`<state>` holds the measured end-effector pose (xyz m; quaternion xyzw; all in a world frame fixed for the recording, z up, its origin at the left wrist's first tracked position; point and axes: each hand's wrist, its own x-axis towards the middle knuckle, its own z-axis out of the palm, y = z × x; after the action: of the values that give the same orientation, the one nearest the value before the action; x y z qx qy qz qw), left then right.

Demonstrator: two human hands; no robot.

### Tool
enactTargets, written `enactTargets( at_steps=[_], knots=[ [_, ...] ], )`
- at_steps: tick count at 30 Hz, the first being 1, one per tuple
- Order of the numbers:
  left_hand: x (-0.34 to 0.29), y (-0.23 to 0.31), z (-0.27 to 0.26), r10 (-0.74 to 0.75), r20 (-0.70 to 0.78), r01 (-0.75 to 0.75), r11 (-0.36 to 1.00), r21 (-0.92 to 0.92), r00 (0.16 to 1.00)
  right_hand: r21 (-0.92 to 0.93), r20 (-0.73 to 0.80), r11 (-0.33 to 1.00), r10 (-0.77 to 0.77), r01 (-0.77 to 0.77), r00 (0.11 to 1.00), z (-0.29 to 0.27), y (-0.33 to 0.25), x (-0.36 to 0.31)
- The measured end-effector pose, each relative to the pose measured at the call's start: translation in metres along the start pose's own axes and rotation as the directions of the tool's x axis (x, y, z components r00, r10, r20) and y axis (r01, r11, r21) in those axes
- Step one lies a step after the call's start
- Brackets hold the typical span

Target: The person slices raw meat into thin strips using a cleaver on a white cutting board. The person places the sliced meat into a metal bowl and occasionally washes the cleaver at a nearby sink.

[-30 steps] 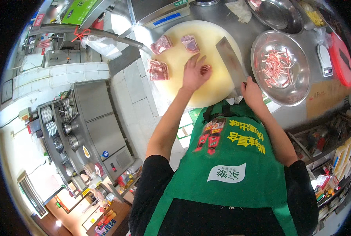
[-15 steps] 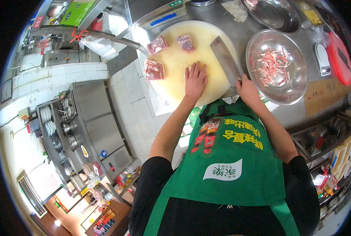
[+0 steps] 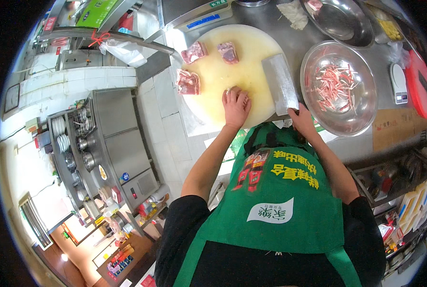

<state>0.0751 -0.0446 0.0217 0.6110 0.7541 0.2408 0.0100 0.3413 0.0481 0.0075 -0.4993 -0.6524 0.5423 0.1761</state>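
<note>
One left hand [image 3: 237,109], just above the frame's middle, has slid down, fingers bent over a small bit of meat [image 3: 245,100]; I can't tell if they pinch. Rightward, the right hand [image 3: 301,119] squeezes the knife [image 3: 279,82], now turned flatter, so not cutting. Three meat chunks [image 3: 188,82] sit up-left on the board [image 3: 218,76].

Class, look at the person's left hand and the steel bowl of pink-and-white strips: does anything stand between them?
Yes. The cleaver, gripped in the right hand, has its broad blade between the left hand and the bowl, over the near-bowl side of the round board.
</note>
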Motion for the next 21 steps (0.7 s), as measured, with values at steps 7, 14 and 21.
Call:
enactTargets(
  at_steps=[7,14,21],
  knots=[
    [-0.002,-0.014,-0.005,-0.061,-0.095,0.043,0.982,-0.184,0.994,0.071,-0.035,0.987,0.146,-0.143,0.989,0.004,-0.007,-0.005],
    [0.000,-0.033,-0.013,-0.645,-0.238,0.195,0.525,-0.828,0.727,-0.358,0.002,0.934,-0.005,0.006,1.000,0.050,-0.014,-0.005],
    [-0.020,-0.065,-0.069,-0.749,0.134,-0.075,-0.238,-0.968,0.649,-0.384,0.076,0.920,-0.049,0.074,0.996,0.070,-0.043,-0.010]
  ],
)
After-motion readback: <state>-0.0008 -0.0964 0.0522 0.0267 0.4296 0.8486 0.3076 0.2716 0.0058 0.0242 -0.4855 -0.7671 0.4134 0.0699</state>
